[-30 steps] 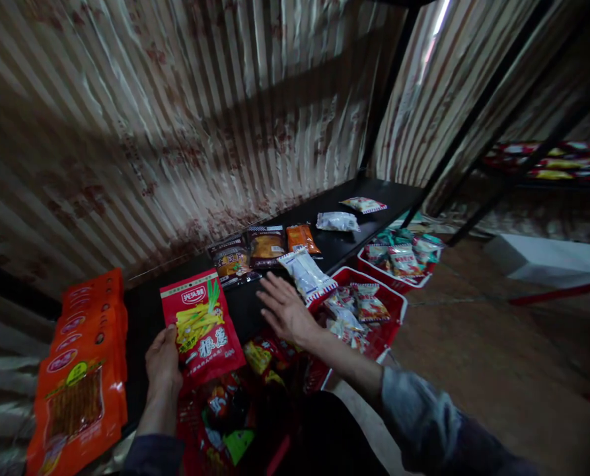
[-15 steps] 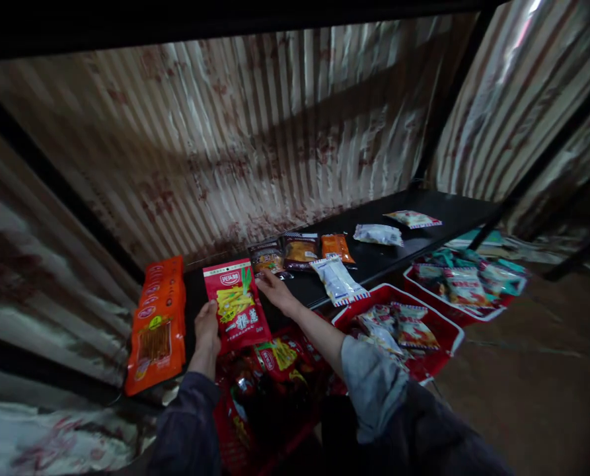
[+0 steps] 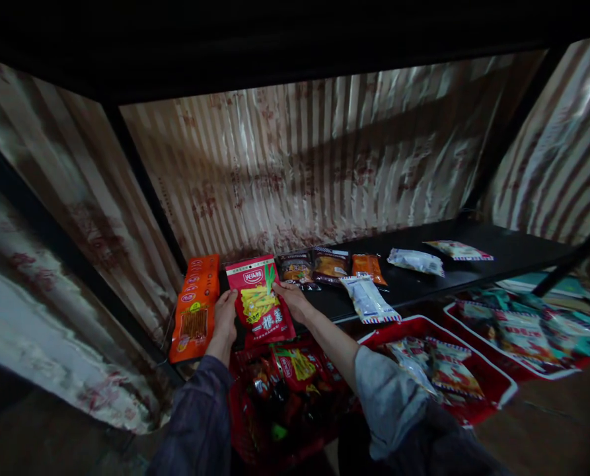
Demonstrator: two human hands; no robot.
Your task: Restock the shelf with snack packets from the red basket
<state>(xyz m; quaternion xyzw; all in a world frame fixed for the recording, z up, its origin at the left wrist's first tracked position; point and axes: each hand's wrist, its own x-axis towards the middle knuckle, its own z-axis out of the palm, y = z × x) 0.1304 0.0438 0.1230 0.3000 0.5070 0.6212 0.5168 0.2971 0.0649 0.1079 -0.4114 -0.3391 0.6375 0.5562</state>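
Observation:
A red snack packet [image 3: 259, 307] with a white top strip and yellow food pictured on it is held upright over the shelf's front edge. My left hand [image 3: 224, 316] grips its left edge, while my right hand [image 3: 295, 302] is closed on its right edge. To the left, overlapping orange snack packets [image 3: 193, 317] lie on the black shelf [image 3: 503, 248]. Just beyond my right hand sit dark packets [image 3: 330, 264] and a small orange packet [image 3: 368, 267]. Below the held packet, a red basket [image 3: 242, 430] contains several more red packets [image 3: 299, 367].
White packets [image 3: 368, 299] lie farther right along the shelf. Two more red baskets hold packets: one basket [image 3: 503, 390] near my right forearm, another basket [image 3: 562, 372] beyond it. Black posts [image 3: 141, 185] and an upper shelf [image 3: 295, 46] frame the space, with striped curtain [image 3: 295, 165] behind.
The view has swung left, so everything sits farther right in the picture. My right hand has come in to the red packet's right edge; my left hand keeps its hold.

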